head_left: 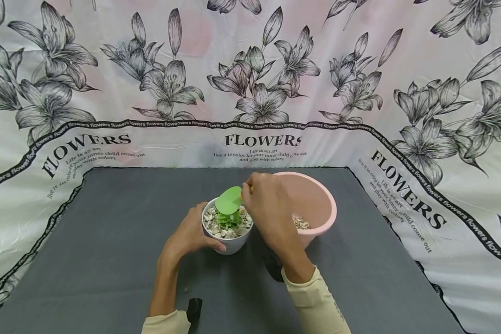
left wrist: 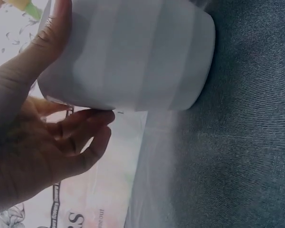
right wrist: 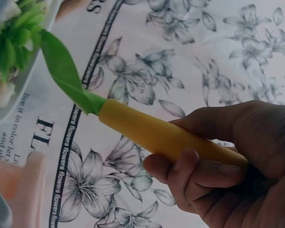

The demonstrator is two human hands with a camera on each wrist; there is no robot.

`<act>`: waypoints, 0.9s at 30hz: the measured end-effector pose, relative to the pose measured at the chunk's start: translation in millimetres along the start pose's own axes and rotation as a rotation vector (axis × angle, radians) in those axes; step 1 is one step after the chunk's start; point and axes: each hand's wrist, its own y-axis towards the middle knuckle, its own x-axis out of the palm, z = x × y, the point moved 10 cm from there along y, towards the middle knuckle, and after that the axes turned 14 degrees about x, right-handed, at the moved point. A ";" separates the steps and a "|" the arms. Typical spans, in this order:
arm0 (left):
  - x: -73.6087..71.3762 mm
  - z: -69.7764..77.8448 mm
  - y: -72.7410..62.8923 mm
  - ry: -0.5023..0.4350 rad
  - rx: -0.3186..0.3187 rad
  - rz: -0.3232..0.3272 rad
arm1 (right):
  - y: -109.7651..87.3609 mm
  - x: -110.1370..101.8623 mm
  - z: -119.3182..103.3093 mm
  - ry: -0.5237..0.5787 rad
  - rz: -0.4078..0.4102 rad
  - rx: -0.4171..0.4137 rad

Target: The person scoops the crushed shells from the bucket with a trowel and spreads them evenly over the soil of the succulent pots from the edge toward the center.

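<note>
A small white pot (head_left: 234, 244) holds a green leafy plant (head_left: 229, 221) ringed by pale pebbles (head_left: 212, 223). My left hand (head_left: 190, 231) grips the pot from its left side, thumb along the near wall and fingers around the far side. In my right hand (head_left: 268, 207) is a small trowel, its yellow handle (right wrist: 166, 135) wrapped by my fingers. The trowel's green blade (head_left: 228, 200) is tilted over the pot's far part, right above the plant. In the right wrist view the blade tip reaches the plant's leaves.
Just right of the white pot stands a larger pink tub (head_left: 323, 204), partly behind my right hand, with some pebbles (head_left: 300, 223) inside. Grey cloth (head_left: 108, 241) covers the table. A flower-printed sheet (head_left: 171, 144) borders its back and sides.
</note>
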 end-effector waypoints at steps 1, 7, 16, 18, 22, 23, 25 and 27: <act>0.2 -0.3 -0.1 0.022 -0.011 0.001 | -0.5 0.1 1.4 0.002 -0.007 0.002; 3.4 -6.8 -6.3 0.044 -0.121 0.007 | 2.6 -10.5 25.6 0.111 -0.051 0.071; 5.7 1.4 -6.6 0.033 -0.071 -0.050 | 10.4 -95.4 101.8 0.244 0.135 0.167; 1.1 8.3 -5.0 0.042 -0.063 -0.055 | 9.7 -110.6 118.4 0.182 0.175 0.181; -8.8 39.0 8.9 0.085 0.013 0.009 | 13.8 -103.7 140.5 0.017 0.134 0.171; -8.3 49.8 14.2 0.084 0.048 0.026 | 15.0 -95.1 143.5 -0.029 0.114 0.166; -2.8 72.6 25.1 0.104 0.127 0.044 | 16.0 -73.8 148.0 -0.119 0.075 0.165; 8.5 92.8 35.1 0.121 0.193 0.042 | 14.2 -53.7 149.6 -0.206 0.068 0.168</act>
